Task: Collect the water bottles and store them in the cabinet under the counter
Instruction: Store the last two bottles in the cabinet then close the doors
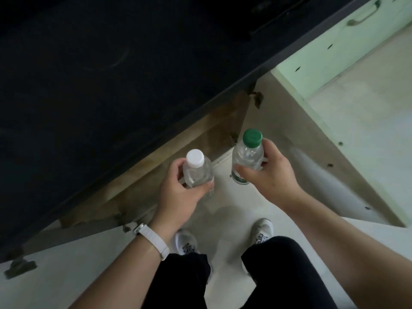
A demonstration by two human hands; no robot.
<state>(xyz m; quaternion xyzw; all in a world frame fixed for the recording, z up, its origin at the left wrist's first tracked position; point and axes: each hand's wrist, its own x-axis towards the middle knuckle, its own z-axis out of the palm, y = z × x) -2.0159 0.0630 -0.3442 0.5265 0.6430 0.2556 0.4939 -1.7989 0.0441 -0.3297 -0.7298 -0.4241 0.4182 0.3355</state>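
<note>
Viewed from above, the left hand (pixel 180 188) is closed around a clear bottle with a white cap (pixel 198 169), fingers wrapped about its shoulder and thumb across its near side. The right hand (pixel 266 172) likewise grips a second clear bottle with a green cap (pixel 247 156), held just below the neck; a green label band shows at its lower end. Both bottles are upright, held apart from each other in the air above the pale floor (pixel 73 259), in front of the dark counter (pixel 111 74). Beneath the counter edge the cabinet opening (pixel 200 139) shows a brown wooden interior, with its pale door (pixel 316 152) swung open to the right; the green-capped bottle is nearer this door, the white-capped one nearer the opening. A white watch band (pixel 153 239) circles the left wrist. Below the hands, dark trousers (pixel 287 275) and light sneakers (pixel 263 230) stand on the floor. A light green drawer front (pixel 347 39) with a handle lies at upper right.
</note>
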